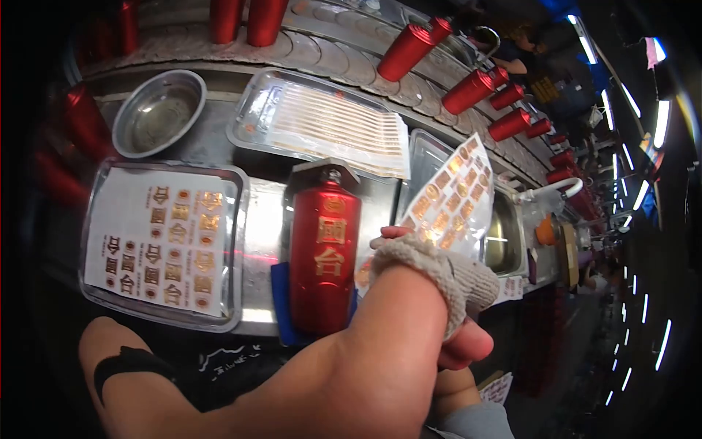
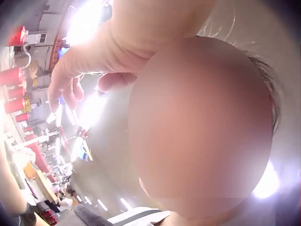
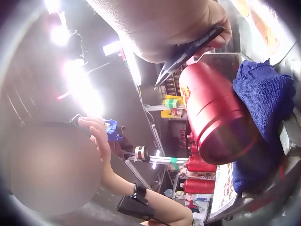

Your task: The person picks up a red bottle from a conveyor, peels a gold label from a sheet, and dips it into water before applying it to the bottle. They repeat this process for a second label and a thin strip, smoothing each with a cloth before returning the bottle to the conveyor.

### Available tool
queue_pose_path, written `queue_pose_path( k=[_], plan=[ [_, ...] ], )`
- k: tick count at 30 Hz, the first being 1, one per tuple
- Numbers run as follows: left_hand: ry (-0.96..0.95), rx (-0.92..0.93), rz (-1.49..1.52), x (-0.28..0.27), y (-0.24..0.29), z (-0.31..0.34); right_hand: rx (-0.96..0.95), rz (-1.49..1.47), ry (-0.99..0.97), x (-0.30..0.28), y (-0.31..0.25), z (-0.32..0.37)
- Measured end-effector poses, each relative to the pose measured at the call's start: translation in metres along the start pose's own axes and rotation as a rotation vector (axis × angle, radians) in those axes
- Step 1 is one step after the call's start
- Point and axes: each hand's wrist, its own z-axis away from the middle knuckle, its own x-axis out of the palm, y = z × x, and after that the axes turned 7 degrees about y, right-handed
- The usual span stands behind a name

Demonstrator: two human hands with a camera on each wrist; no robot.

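A red bottle [image 1: 326,252] with gold lettering lies neck away on a blue towel [image 3: 263,94], its base towards the person. Right of it is my right hand [image 1: 446,289], in a beige knit fingerless glove, its fingers overlapping a sheet of gold stickers [image 1: 457,194]. In the right wrist view that hand's fingers curl round a thin dark pointed tool [image 3: 188,54]; what kind of tool cannot be told. My left hand [image 2: 89,61] is raised beside the head, fingers loosely extended and holding nothing; the right wrist view also shows this left hand [image 3: 98,134] up there.
Left of the bottle lies a tray [image 1: 238,241] with another gold sticker sheet. Behind stand a metal bowl [image 1: 162,110] and a tray [image 1: 245,124] of striped strips. A conveyor [image 1: 329,55] carries several red bottles along the back. A sink [image 1: 504,241] is at the right.
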Motion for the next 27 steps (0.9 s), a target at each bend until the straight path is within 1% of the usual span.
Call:
queue_pose_path(
  k=[2, 3, 6, 9, 11, 13, 14, 16, 17, 19, 26, 27],
  plan=[
    [0.198, -0.29, 0.163, 0.02, 0.014, -0.006, 0.029, 0.053, 0.021, 0.004, 0.0, -0.002],
    [0.193, -0.302, 0.138, 0.025, 0.016, -0.007, 0.047, 0.071, 0.018, 0.006, 0.002, -0.003],
    [0.133, -0.275, 0.068, 0.029, 0.012, -0.008, -0.007, 0.122, 0.009, 0.01, 0.004, -0.004],
    [0.11, -0.262, 0.059, 0.031, 0.007, -0.007, 0.017, 0.104, 0.098, 0.029, -0.013, 0.011],
    [0.092, -0.259, 0.039, 0.034, 0.005, -0.007, -0.004, 0.099, 0.062, 0.025, -0.003, 0.005],
    [0.079, -0.268, 0.04, 0.034, 0.006, -0.006, 0.019, 0.095, 0.076, 0.022, -0.007, 0.004],
    [0.066, -0.282, 0.029, 0.037, 0.004, -0.007, 0.025, 0.041, 0.05, 0.021, -0.006, 0.005],
    [0.062, -0.301, 0.023, 0.039, 0.005, -0.007, -0.004, 0.143, 0.011, 0.018, -0.01, 0.006],
    [0.067, -0.297, 0.022, 0.039, 0.006, -0.006, 0.02, 0.152, 0.029, 0.018, -0.01, 0.004],
    [0.062, -0.302, 0.021, 0.041, 0.006, -0.005, -0.072, 0.115, -0.012, 0.021, -0.011, 0.012],
    [0.023, -0.295, 0.027, 0.044, 0.01, -0.005, -0.034, 0.094, -0.005, 0.01, -0.001, 0.002],
    [0.018, -0.306, 0.021, 0.045, 0.01, -0.005, -0.046, 0.09, -0.04, 0.015, -0.01, 0.005]
  ],
)
